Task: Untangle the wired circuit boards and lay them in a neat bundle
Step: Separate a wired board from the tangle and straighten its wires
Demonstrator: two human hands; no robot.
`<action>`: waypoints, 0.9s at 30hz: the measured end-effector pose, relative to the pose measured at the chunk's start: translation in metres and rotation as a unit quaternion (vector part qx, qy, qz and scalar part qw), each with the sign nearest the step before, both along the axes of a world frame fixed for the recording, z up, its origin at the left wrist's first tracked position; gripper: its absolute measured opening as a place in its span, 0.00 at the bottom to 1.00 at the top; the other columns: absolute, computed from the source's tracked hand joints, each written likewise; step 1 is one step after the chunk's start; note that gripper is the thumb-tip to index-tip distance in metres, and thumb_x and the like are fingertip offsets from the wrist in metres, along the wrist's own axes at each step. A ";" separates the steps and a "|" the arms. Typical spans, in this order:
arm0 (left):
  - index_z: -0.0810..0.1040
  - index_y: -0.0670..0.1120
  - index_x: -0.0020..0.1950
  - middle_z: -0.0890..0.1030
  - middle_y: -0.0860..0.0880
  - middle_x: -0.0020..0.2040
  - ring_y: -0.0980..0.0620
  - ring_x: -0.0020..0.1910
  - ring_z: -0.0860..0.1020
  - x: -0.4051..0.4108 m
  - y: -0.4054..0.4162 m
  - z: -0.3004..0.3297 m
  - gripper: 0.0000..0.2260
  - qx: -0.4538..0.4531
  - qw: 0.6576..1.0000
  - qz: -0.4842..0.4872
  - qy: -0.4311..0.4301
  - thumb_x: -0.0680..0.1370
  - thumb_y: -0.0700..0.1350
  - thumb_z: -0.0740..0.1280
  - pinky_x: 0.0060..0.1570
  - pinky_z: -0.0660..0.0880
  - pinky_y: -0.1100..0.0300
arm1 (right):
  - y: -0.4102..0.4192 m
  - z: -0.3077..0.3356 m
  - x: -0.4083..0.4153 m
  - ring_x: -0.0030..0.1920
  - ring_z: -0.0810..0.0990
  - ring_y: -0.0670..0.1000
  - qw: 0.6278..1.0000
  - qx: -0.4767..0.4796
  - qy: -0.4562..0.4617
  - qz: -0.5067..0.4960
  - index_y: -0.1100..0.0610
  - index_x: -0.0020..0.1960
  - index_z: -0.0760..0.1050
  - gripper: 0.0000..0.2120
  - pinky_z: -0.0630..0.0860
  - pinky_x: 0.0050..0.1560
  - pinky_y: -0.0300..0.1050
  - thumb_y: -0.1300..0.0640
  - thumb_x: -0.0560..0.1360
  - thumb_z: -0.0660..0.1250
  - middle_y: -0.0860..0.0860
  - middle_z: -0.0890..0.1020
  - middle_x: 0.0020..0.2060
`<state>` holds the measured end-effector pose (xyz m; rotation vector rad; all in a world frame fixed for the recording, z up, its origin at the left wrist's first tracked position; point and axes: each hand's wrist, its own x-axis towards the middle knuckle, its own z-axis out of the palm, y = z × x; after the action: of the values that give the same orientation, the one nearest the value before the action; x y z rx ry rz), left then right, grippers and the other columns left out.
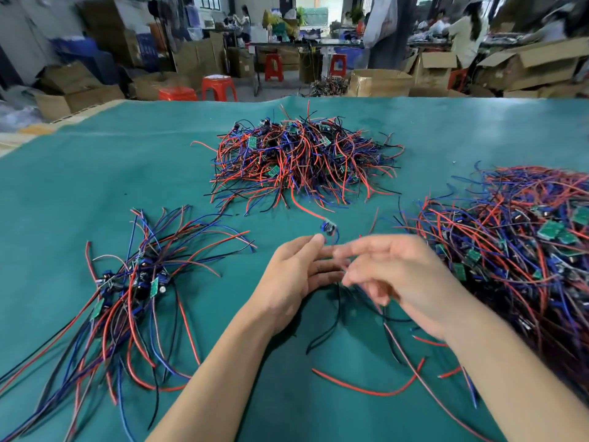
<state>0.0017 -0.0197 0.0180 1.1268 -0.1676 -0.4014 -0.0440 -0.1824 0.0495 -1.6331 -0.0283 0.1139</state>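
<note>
Bench (159, 173) covered in teal-green matting; far edge runs across the upper part of the view, left corner cut diagonally. Open matting lies along the left far side and in a strip between the three heaps.

Far centre: tangled heap of red, blue and black wired circuit boards (302, 157), loose ends splayed outward. Right: a larger heap of the same wired boards (516, 250), reaching the right border of the view. Near left: laid-out bundle of wired boards (134, 288), boards gathered about the middle, wires fanning away and toward me.

My left hand (299, 272) sits centre, palm turned inward, fingers straight and loosely together; fingertips just beside a small blue-and-black circuit board (328, 227) whose red wire trails back toward the far heap. Whether the fingertips actually pinch its wires I cannot tell.

My right hand (395, 275) is motion-blurred, just right of the left, fingers partly bent and spread. Thin black and red wires (366, 390) hang and trail below it across the near matting; the blur hides whether the grip is clamped on any of them.

Both forearms enter from the lower edge, bare, converging toward centre.
</note>
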 end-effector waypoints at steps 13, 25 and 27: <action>0.78 0.40 0.47 0.77 0.48 0.35 0.52 0.33 0.73 -0.004 0.002 -0.006 0.01 0.121 0.985 0.003 -0.121 0.79 0.38 0.69 0.29 0.68 0.63 | -0.003 -0.021 0.004 0.27 0.74 0.49 0.974 -0.046 -0.103 -0.196 0.53 0.41 0.77 0.11 0.66 0.24 0.38 0.50 0.71 0.78 0.49 0.79 0.29; 0.80 0.38 0.49 0.81 0.48 0.36 0.58 0.26 0.70 -0.011 -0.005 -0.008 0.05 0.201 0.963 -0.035 -0.175 0.79 0.39 0.70 0.27 0.67 0.68 | -0.006 -0.027 0.008 0.30 0.81 0.48 0.980 -0.043 -0.107 -0.163 0.59 0.42 0.87 0.04 0.76 0.29 0.38 0.61 0.75 0.75 0.56 0.85 0.34; 0.81 0.39 0.48 0.81 0.48 0.35 0.59 0.23 0.67 -0.010 -0.004 -0.008 0.03 0.195 0.966 -0.039 -0.166 0.78 0.39 0.70 0.23 0.64 0.69 | -0.009 -0.026 0.009 0.27 0.80 0.47 0.975 -0.064 -0.115 -0.181 0.58 0.39 0.86 0.06 0.74 0.28 0.37 0.60 0.75 0.75 0.53 0.83 0.29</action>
<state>-0.0084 -0.0233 0.0099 1.5777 -0.4424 -0.3198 -0.0352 -0.1916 0.0231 -1.7466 0.1008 -0.3606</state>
